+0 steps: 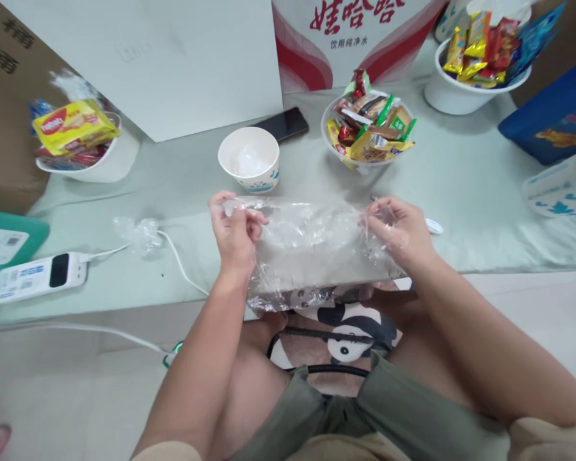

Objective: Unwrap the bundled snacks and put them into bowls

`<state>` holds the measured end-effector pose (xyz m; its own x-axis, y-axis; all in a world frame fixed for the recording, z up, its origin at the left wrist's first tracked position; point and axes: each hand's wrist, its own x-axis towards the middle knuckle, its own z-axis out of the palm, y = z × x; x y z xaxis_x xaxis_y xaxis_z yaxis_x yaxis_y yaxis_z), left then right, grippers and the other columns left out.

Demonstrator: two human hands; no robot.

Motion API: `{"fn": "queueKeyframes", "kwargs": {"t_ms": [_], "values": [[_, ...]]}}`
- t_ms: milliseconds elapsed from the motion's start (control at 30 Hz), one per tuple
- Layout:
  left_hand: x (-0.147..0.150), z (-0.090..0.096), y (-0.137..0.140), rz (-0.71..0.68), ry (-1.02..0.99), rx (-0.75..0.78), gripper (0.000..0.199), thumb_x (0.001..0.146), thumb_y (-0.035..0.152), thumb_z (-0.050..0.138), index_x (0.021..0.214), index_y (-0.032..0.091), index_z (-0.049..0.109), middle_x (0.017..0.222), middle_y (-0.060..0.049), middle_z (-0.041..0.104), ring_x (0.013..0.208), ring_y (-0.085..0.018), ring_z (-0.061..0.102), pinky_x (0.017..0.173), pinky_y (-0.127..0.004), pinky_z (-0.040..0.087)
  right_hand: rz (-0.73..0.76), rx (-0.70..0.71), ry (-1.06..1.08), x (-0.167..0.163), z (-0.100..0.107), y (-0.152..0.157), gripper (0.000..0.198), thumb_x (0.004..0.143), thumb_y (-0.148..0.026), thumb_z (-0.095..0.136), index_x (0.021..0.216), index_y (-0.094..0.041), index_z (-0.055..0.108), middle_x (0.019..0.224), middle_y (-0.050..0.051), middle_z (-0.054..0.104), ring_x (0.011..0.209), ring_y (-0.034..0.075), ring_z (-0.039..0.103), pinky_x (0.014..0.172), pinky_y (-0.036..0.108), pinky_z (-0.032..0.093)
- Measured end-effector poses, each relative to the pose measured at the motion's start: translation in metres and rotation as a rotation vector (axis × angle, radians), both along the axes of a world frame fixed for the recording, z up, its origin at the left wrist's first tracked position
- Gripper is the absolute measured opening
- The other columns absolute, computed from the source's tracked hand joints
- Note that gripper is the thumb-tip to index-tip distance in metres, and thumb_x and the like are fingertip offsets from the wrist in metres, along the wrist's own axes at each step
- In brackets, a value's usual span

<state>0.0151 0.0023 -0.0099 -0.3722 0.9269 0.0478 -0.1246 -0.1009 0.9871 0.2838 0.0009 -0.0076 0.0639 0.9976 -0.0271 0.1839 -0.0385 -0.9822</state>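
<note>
A clear plastic bag (pixel 312 246) is stretched between my two hands over the front edge of the table. My left hand (pixel 235 234) pinches its upper left corner, some of the fingers curled. At the upper right corner my right hand (pixel 398 230) grips the film between thumb and fingers. Just beyond the bag stands a paper cup (pixel 225 163) with something whitish and translucent inside. A bowl of wrapped snacks (pixel 367 137) sits farther back, to the right of the cup. Through the film the table edge shows.
A dark phone (pixel 288 125) lies behind the cup. Snack-filled tubs stand at left (pixel 118 157) and right (pixel 461 96). A white power bank (pixel 41 278) with a cable and a crumpled clear wrapper (pixel 141 235) lie at left. Boxes line the back; stacked paper cups (pixel 561 186) stand at right.
</note>
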Motion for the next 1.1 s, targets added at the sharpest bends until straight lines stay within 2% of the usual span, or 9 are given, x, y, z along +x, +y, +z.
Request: {"fn": "queueKeyframes", "kwargs": {"t_ms": [167, 267, 400, 467, 533, 633, 833, 967, 1100], "values": [[0.002, 0.003, -0.001, -0.281, -0.219, -0.154, 0.069, 0.057, 0.048, 0.090, 0.110, 0.028, 0.051, 0.085, 0.001, 0.075, 0.077, -0.013, 0.072, 0.065, -0.023, 0.054, -0.166, 0.281, 0.102, 0.001, 0.007, 0.008, 0.026, 0.073, -0.027, 0.076, 0.071, -0.025, 0.050, 0.083, -0.003, 0.067, 0.065, 0.012, 0.062, 0.066, 0.029, 0.054], [0.004, 0.002, -0.003, -0.423, -0.105, -0.324, 0.056, 0.055, 0.033, 0.092, 0.100, 0.021, 0.060, 0.087, -0.003, 0.077, 0.081, -0.017, 0.074, 0.070, -0.027, 0.058, -0.168, 0.308, 0.134, 0.004, 0.008, 0.007, 0.030, 0.072, -0.032, 0.079, 0.087, -0.027, 0.054, 0.089, -0.004, 0.068, 0.074, 0.014, 0.067, 0.074, 0.032, 0.057], [0.002, -0.003, -0.004, -0.282, 0.215, -0.251, 0.024, 0.070, 0.029, 0.083, 0.079, 0.017, 0.064, 0.072, -0.002, 0.072, 0.060, -0.012, 0.065, 0.057, -0.023, 0.052, 0.008, 0.156, -0.076, 0.014, 0.008, 0.003, 0.022, 0.069, -0.033, 0.080, 0.080, -0.024, 0.062, 0.084, 0.001, 0.069, 0.080, 0.019, 0.067, 0.077, 0.038, 0.056], [0.000, -0.006, -0.004, -0.193, 0.185, -0.120, 0.027, 0.068, 0.028, 0.084, 0.083, 0.019, 0.064, 0.084, -0.002, 0.075, 0.067, -0.012, 0.068, 0.064, -0.024, 0.055, -0.005, 0.276, -0.066, 0.020, 0.009, 0.001, 0.020, 0.075, -0.033, 0.077, 0.071, -0.023, 0.060, 0.083, 0.002, 0.068, 0.081, 0.020, 0.067, 0.080, 0.038, 0.055], [-0.002, -0.008, -0.003, -0.213, 0.114, -0.080, 0.034, 0.064, 0.028, 0.088, 0.085, 0.020, 0.063, 0.096, -0.003, 0.077, 0.078, -0.014, 0.072, 0.074, -0.027, 0.058, -0.046, 0.410, 0.048, 0.024, 0.009, -0.002, 0.015, 0.078, -0.029, 0.077, 0.081, -0.026, 0.062, 0.092, 0.001, 0.069, 0.087, 0.019, 0.069, 0.086, 0.037, 0.056], [-0.003, -0.008, -0.003, -0.287, 0.090, -0.141, 0.031, 0.065, 0.029, 0.088, 0.077, 0.018, 0.061, 0.095, -0.005, 0.076, 0.083, -0.017, 0.073, 0.080, -0.031, 0.060, 0.026, 0.332, 0.052, 0.030, 0.009, -0.006, 0.027, 0.077, -0.028, 0.081, 0.098, -0.031, 0.064, 0.103, 0.000, 0.071, 0.096, 0.019, 0.071, 0.087, 0.037, 0.057], [-0.005, -0.003, -0.001, -0.392, 0.046, -0.175, 0.035, 0.062, 0.028, 0.087, 0.086, 0.020, 0.062, 0.119, -0.007, 0.072, 0.093, -0.020, 0.075, 0.086, -0.036, 0.060, -0.023, 0.458, -0.008, 0.036, 0.008, -0.007, 0.013, 0.079, -0.028, 0.079, 0.083, -0.026, 0.067, 0.096, 0.002, 0.073, 0.089, 0.019, 0.071, 0.083, 0.037, 0.057], [-0.006, 0.000, 0.000, -0.411, 0.028, -0.268, 0.025, 0.067, 0.027, 0.082, 0.079, 0.018, 0.061, 0.109, -0.006, 0.074, 0.073, -0.014, 0.073, 0.070, -0.028, 0.059, 0.013, 0.280, -0.114, 0.040, 0.004, -0.005, 0.010, 0.077, -0.021, 0.078, 0.082, -0.026, 0.072, 0.102, 0.004, 0.074, 0.081, 0.016, 0.069, 0.068, 0.029, 0.055], [-0.009, 0.005, 0.003, -0.276, -0.066, -0.339, 0.017, 0.066, 0.018, 0.073, 0.068, 0.017, 0.056, 0.100, -0.004, 0.074, 0.061, -0.009, 0.066, 0.056, -0.021, 0.051, -0.069, 0.108, 0.131, 0.042, 0.002, -0.003, 0.009, 0.070, -0.021, 0.079, 0.070, -0.023, 0.070, 0.106, 0.005, 0.073, 0.048, 0.007, 0.053, 0.042, 0.024, 0.038]]}}
